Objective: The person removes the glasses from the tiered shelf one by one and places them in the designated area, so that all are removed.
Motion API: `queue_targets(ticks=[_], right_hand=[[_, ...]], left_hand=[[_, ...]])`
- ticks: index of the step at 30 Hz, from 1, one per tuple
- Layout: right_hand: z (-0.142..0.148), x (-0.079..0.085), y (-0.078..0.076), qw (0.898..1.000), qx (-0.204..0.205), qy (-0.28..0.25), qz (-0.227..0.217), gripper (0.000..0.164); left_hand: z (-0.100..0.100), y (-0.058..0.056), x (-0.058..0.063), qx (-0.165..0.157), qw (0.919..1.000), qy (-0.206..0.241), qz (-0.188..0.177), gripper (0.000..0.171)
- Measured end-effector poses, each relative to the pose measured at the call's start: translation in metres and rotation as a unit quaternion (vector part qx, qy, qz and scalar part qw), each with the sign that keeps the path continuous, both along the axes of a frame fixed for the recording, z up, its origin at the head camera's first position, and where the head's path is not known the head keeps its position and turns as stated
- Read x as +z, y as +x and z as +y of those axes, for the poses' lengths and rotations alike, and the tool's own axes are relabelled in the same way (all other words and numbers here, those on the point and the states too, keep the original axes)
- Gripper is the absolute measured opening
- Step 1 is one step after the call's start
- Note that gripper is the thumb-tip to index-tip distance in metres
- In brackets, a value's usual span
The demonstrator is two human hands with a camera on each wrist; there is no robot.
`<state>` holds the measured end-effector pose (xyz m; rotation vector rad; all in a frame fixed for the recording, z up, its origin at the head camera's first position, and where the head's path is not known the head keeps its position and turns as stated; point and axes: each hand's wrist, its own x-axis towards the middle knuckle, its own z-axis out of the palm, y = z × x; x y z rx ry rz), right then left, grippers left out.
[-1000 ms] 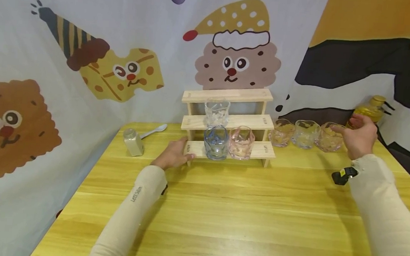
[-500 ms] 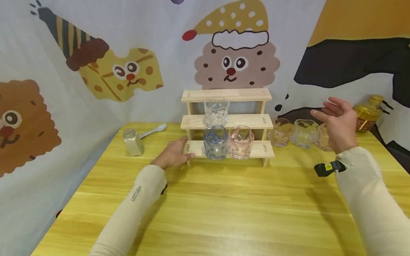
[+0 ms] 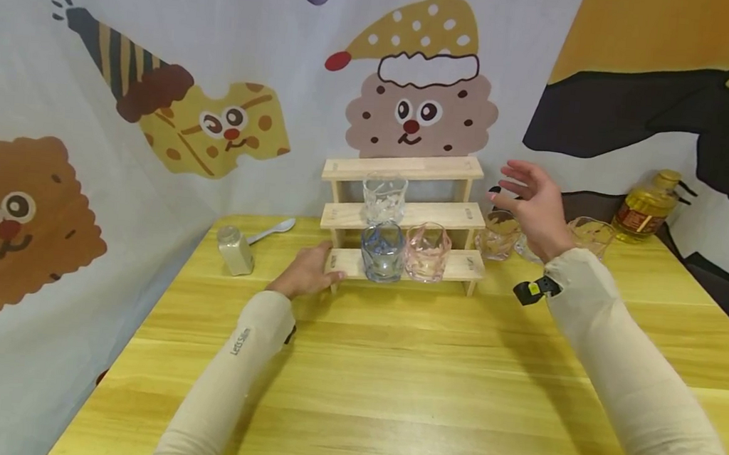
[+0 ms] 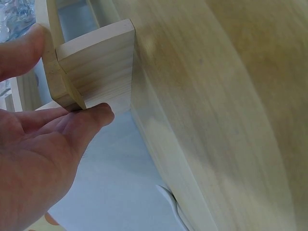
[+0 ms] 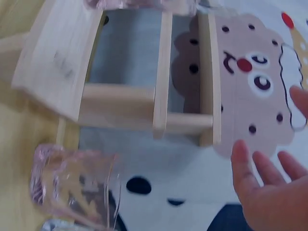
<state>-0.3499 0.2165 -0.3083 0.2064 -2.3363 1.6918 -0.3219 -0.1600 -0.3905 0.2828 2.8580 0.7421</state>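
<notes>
A three-tier wooden rack (image 3: 403,168) stands against the back cloth. My left hand (image 3: 309,272) holds the left end of its lowest shelf; in the left wrist view the thumb (image 4: 26,50) lies on one side of the board and the fingers on the other. A blue glass (image 3: 383,255) and a pink glass (image 3: 427,255) sit on that shelf, with a clear glass (image 3: 384,199) on the middle one. My right hand (image 3: 539,211) hovers with nothing in it, fingers spread, beside the rack's right end. It partly hides glasses behind it, near another pink glass (image 5: 79,185) on the table.
More glasses stand in a row right of the rack, the outermost pinkish one (image 3: 597,235) beside a yellow oil bottle (image 3: 645,214). At left are a small jar of pale powder (image 3: 235,252) and a white spoon (image 3: 274,230). A printed cloth (image 3: 309,109) hangs behind the table.
My right hand has moved left from beside the oil bottle, over the row of glasses, towards the rack. The left hand keeps its hold on the lowest shelf.
</notes>
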Motion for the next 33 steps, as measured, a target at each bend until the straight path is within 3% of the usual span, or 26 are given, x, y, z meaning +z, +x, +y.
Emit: queue_targets(ticks=[5,10,17,21,33], right_hand=[[-0.024,0.000,-0.001,0.997,0.073,0.015,0.007,0.070],[-0.047,0.002,-0.005,0.993,0.120,0.024,-0.002,0.072],[-0.084,0.006,-0.011,0.982,0.173,0.034,-0.063,0.078],[-0.103,0.007,-0.015,0.981,0.171,0.051,-0.080,0.080],[-0.146,0.006,-0.023,0.989,0.099,0.056,-0.093,0.085]], left_hand=[[0.000,-0.001,-0.001,0.001,1.0000,-0.003,-0.004,0.076],[0.001,-0.001,0.000,0.001,0.9999,-0.003,-0.010,0.077],[0.001,-0.002,0.000,0.003,0.9999,-0.006,-0.011,0.078],[0.000,-0.002,-0.001,0.000,0.9999,-0.007,-0.009,0.077],[0.000,-0.002,0.001,0.002,1.0000,-0.002,-0.005,0.076]])
